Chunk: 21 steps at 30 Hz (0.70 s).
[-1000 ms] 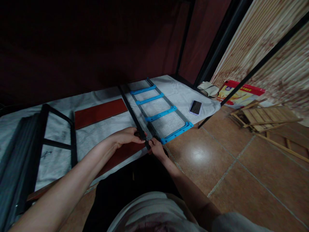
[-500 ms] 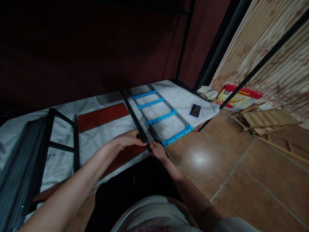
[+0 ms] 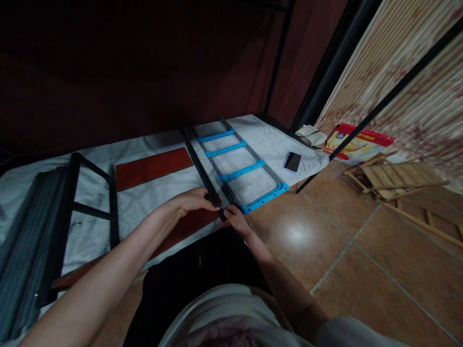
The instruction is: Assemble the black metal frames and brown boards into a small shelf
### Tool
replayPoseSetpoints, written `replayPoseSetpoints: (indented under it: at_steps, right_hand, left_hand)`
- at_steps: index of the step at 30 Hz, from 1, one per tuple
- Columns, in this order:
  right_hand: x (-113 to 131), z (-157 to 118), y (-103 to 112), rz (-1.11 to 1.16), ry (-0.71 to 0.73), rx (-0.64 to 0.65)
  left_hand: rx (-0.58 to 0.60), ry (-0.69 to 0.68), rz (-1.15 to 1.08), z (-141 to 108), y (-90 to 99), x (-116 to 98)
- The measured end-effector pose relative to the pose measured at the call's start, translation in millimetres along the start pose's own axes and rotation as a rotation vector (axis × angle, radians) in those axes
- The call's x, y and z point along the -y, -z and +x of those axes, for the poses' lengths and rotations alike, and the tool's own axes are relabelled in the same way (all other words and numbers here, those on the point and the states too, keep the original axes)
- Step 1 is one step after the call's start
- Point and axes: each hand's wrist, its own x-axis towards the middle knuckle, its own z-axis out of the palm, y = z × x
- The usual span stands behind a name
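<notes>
A long black metal bar [image 3: 200, 168] lies slantwise over the white cloth, its near end by my lap. My left hand [image 3: 198, 200] is closed around that near end from the left. Close beside it, my right hand [image 3: 234, 217] pinches the tip of the bar from the right; any small part between the fingertips is hidden. Just right of the bar rests a ladder-like frame with grey rails and blue crosspieces [image 3: 242, 169]. One red-brown board [image 3: 154, 168] lies left of the bar, and a second red-brown board [image 3: 188, 231] is partly covered by my left forearm.
On the left are a black tubular frame [image 3: 114, 212] and a bundle of grey tubes [image 3: 32, 241]. A phone [image 3: 292, 162] lies on the white cloth [image 3: 260, 140]. Beyond, on the tiled floor, are a red and yellow box [image 3: 358, 144] and a folded wooden chair [image 3: 401, 178].
The view has shifted slightly. Both hands stay at the bar's near end, with small changes in the fingers; the right fingers look more curled at the tip.
</notes>
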Motion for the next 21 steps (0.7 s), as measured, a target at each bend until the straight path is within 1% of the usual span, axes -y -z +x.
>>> replayPoseSetpoints:
  at_steps: [2, 4, 6, 8, 10, 12, 14, 18, 19, 21]
  right_hand:
    - [0.2, -0.9, 0.3, -0.008, 0.014, 0.006]
    - [1.9, -1.0, 1.7, -0.100, 0.053, -0.010]
    - [3.6, -0.9, 3.1, -0.163, 0.060, -0.021]
    - [3.8, -1.5, 3.6, -0.122, 0.032, -0.010]
    - [2.3, -2.7, 2.9, -0.025, 0.007, 0.011]
    - [0.6, -3.2, 2.2, 0.020, 0.011, 0.025]
    - [0.9, -2.0, 2.7, -0.052, 0.033, 0.038]
    - [7.5, 3.2, 6.8, -0.302, 0.069, 0.044]
    - [9.0, 4.0, 7.5, -0.326, 0.070, 0.040]
    - [10.2, 4.2, 7.8, -0.296, 0.061, 0.042]
  left_hand:
    - [0.005, 0.005, 0.011, 0.4, -0.2, -0.4]
    - [0.000, 0.010, 0.021, 0.7, -0.2, -0.7]
    - [-0.010, 0.018, 0.024, 0.7, 0.1, -0.7]
    - [-0.013, 0.018, 0.020, 0.7, 0.3, -0.1]
    - [-0.014, 0.009, 0.015, 0.8, 0.3, 0.6]
    - [-0.014, 0.000, 0.008, 1.3, 0.0, 1.1]
    - [-0.010, -0.002, 0.004, 1.8, -0.3, 0.9]
    - [-0.006, -0.001, 0.002, 1.7, -0.1, -0.7]
    - [-0.006, -0.001, 0.005, 1.4, 0.1, -0.9]
    - [-0.001, -0.002, 0.010, 1.0, 0.8, -0.6]
